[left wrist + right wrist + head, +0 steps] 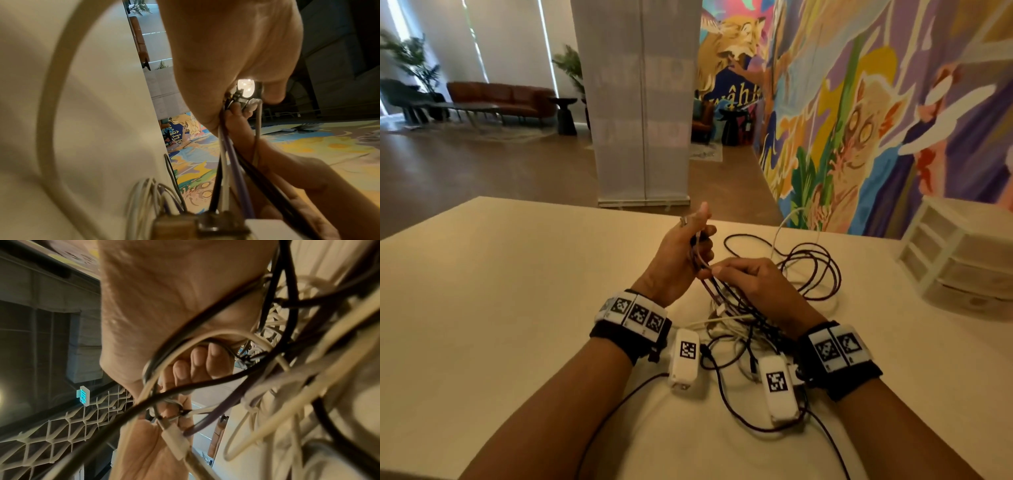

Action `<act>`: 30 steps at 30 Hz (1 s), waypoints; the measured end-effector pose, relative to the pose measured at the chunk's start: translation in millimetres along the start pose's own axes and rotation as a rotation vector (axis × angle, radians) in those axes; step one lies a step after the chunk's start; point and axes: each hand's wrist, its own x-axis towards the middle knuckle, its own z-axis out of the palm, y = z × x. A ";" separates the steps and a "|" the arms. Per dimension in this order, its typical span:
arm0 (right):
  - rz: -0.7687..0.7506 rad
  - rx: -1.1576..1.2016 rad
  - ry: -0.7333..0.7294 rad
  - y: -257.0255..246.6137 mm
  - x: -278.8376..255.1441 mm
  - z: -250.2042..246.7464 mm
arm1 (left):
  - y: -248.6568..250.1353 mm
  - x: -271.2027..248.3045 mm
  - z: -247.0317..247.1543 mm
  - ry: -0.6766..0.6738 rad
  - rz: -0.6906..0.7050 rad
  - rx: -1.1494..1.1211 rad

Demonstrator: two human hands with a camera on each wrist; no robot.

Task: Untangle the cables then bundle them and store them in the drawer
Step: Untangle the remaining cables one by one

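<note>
Dark and white cables (784, 274) lie in one tangled heap on a pale counter (517, 291), and both of the person's hands are working at its near edge. How many separate cables make up the heap cannot be told; at least one dark purple-brown kind and one white kind show.

Left hand (681, 253) is raised above the counter, its grip curled round a small bunch of cable ends, thumb pointing up. From the left wrist view, several strands, black, white and purple, run down out of that grip.

Right hand (746, 277) sits just right of the left grip, touching it, fingers curled and pinching the same strands where they leave the left hand. Loops trail away behind and to the right of this grip, and more strands pass beneath the right wrist.

Two white camera blocks (685, 359) with black-and-white markers hang under the wrists, one each.

Well off to the right of both grips stands one white drawer unit (959, 253) with three drawers, all closed.
</note>
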 end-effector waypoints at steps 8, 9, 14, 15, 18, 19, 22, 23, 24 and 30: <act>-0.041 0.126 0.163 -1.1 -6.8 -4.1 | 1.4 -2.8 -8.1 -0.002 0.101 -0.233; -0.064 0.161 0.219 -2.6 -6.4 -7.1 | 2.5 -3.0 -9.7 0.007 0.114 -0.278; -0.080 0.174 0.319 -3.1 -7.7 -18.9 | 6.4 -0.7 -19.9 0.053 0.184 -0.409; -0.059 0.119 0.323 -1.6 -7.7 -18.7 | 6.7 -0.3 -22.1 0.065 0.190 -0.426; -0.032 -0.144 0.475 2.3 -6.3 -20.5 | 11.0 0.3 -28.3 0.105 0.218 -0.464; -0.039 -0.235 0.549 1.9 -7.3 -23.0 | 14.2 0.3 -31.9 0.116 0.232 -0.480; -0.054 -0.292 0.760 -5.7 -12.4 -40.8 | 29.7 3.8 -50.3 0.107 0.287 -0.607; -0.042 -0.286 0.807 -6.5 -13.1 -48.8 | 34.5 4.3 -57.9 0.110 0.306 -0.633; -0.011 -0.295 0.819 -4.4 -12.5 -56.0 | 37.2 4.0 -64.7 0.121 0.318 -0.641; -0.107 0.181 0.644 9.6 -8.8 -60.8 | 32.8 -1.1 -69.4 0.188 0.319 -0.591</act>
